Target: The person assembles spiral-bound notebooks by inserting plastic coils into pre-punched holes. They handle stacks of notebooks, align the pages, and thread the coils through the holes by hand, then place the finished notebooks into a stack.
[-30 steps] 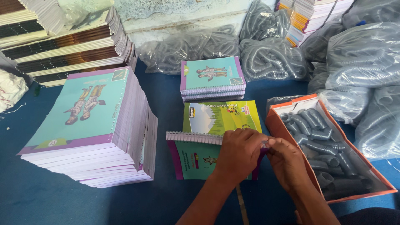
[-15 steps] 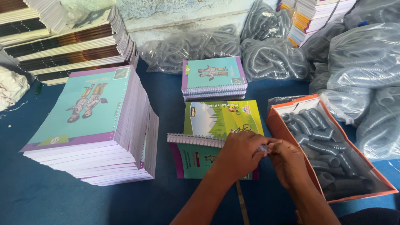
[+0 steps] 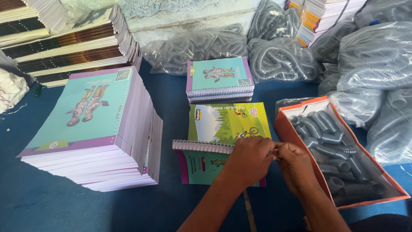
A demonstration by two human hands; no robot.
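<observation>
- Head view: left hand (image 3: 249,160) and right hand (image 3: 296,165) meet at the right end of the spiral coil (image 3: 201,146) binding an open booklet (image 3: 223,137), which lies on the blue bench (image 3: 43,202), near centre.
- Fingers of both hands are pinched together on the coil's end.
- Right: an orange box (image 3: 296,133) of grey coils, just beside the right hand.
- Left: a tall stack of unbound booklets (image 3: 94,124).
- Far: a small stack of bound booklets (image 3: 219,79); bags of coils (image 3: 279,56).
</observation>
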